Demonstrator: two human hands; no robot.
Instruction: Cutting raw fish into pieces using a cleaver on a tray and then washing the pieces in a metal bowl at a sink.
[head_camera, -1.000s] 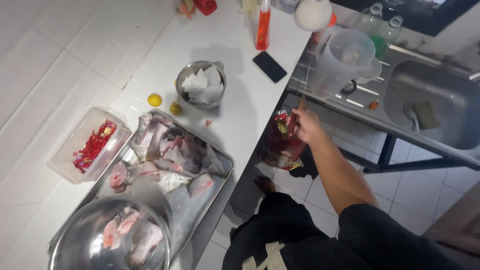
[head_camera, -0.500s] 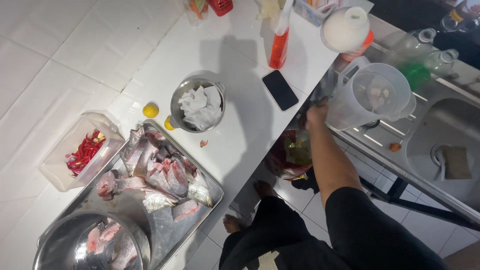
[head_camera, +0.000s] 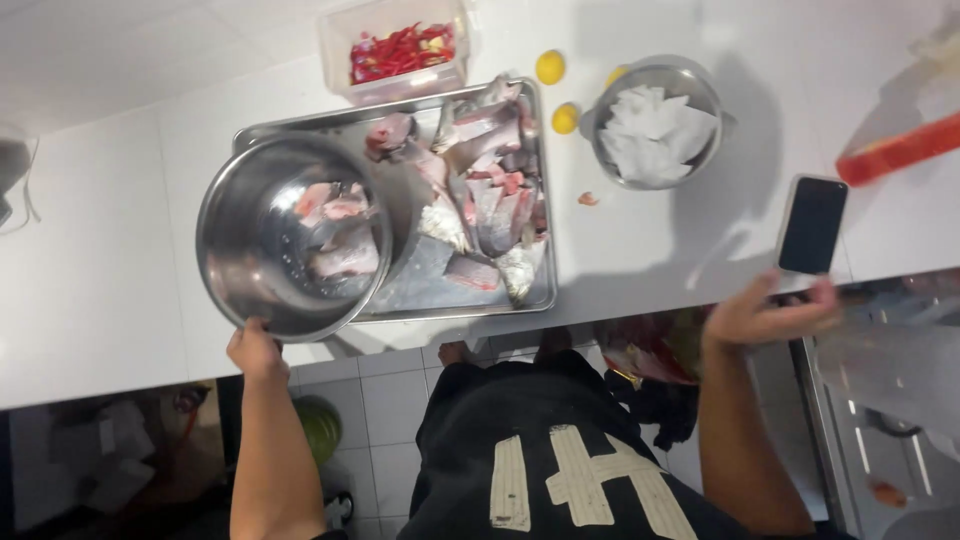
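My left hand (head_camera: 255, 350) grips the near rim of a large steel bowl (head_camera: 245, 270) that holds a few raw fish pieces (head_camera: 335, 230). The bowl rests on the left part of a steel tray (head_camera: 405, 300) loaded with several more fish pieces (head_camera: 485, 195). My right hand (head_camera: 765, 315) is at the counter's front edge, fingers spread and holding nothing, just below a black phone (head_camera: 812, 225).
A plastic box of red chillies (head_camera: 400, 50) stands behind the tray. A small steel bowl of white pieces (head_camera: 655, 130) and small yellow fruits (head_camera: 550, 67) lie to the right. A red bottle (head_camera: 900, 150) is at the far right. A metal sink stand (head_camera: 830, 440) adjoins the white counter (head_camera: 100, 280).
The view has swung round over the counter. My right hand rose from the bag below the counter to its edge. My left hand has come into view on the bowl's rim.
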